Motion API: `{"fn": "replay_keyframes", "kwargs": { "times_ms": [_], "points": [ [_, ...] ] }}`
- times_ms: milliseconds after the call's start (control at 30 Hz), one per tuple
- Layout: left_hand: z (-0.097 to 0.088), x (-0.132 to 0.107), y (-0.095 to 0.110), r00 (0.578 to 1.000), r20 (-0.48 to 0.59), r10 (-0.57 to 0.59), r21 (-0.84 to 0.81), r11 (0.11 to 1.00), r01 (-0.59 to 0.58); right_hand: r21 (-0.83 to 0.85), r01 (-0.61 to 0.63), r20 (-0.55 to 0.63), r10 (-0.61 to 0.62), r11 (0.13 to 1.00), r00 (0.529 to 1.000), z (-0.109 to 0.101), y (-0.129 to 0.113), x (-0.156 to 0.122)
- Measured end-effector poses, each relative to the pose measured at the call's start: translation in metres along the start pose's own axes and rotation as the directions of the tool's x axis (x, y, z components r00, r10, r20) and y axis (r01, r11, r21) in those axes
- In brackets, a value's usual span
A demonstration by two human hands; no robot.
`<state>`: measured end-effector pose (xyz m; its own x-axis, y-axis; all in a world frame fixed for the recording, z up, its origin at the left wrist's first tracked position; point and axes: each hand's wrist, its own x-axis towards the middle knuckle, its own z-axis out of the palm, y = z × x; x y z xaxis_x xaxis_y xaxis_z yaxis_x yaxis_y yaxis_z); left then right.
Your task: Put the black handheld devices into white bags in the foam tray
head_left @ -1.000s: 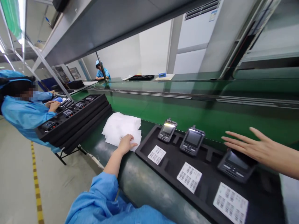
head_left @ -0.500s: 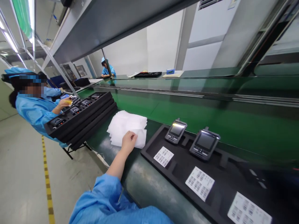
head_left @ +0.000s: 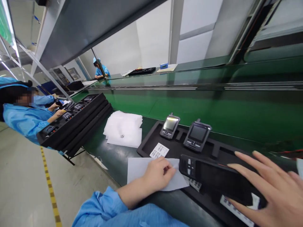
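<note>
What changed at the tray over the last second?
The left hand took one white bag off the stack and drew it near. The right hand lifted the third device out of the black tray. Two devices stay upright in their slots.

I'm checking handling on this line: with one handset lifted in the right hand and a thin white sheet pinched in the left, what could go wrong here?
1. The right hand holds the black handset with fingers fairly extended, above the foam tray; a loose grip might let it drop.
2. The left hand holds the white sheet half over the bench edge; it could slide off or crease.
</note>
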<state>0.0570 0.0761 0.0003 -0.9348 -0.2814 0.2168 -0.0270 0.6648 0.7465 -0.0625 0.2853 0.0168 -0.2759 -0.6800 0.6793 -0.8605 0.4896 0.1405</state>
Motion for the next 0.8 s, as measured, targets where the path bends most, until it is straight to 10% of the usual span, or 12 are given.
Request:
{"fn": "replay_keyframes", "kwargs": {
  "times_ms": [467, 667, 800],
  "points": [
    [-0.002, -0.005, -0.013, 0.996, -0.070, -0.052, -0.249, 0.968, 0.033, 0.019, 0.106, -0.015, -0.106, 0.994, 0.994, 0.005, -0.006, -0.014],
    [-0.020, 0.004, -0.009, 0.994, 0.019, 0.108, 0.142, 0.984, -0.110, 0.129, 0.173, 0.014, -0.177, 0.976, 0.984, 0.012, -0.010, -0.014],
    [-0.035, 0.017, 0.009, 0.947, 0.308, 0.091, 0.278, 0.943, -0.181, 0.160, 0.222, -0.011, -0.223, 0.962, 0.975, 0.006, -0.018, -0.005]
  ]
}}
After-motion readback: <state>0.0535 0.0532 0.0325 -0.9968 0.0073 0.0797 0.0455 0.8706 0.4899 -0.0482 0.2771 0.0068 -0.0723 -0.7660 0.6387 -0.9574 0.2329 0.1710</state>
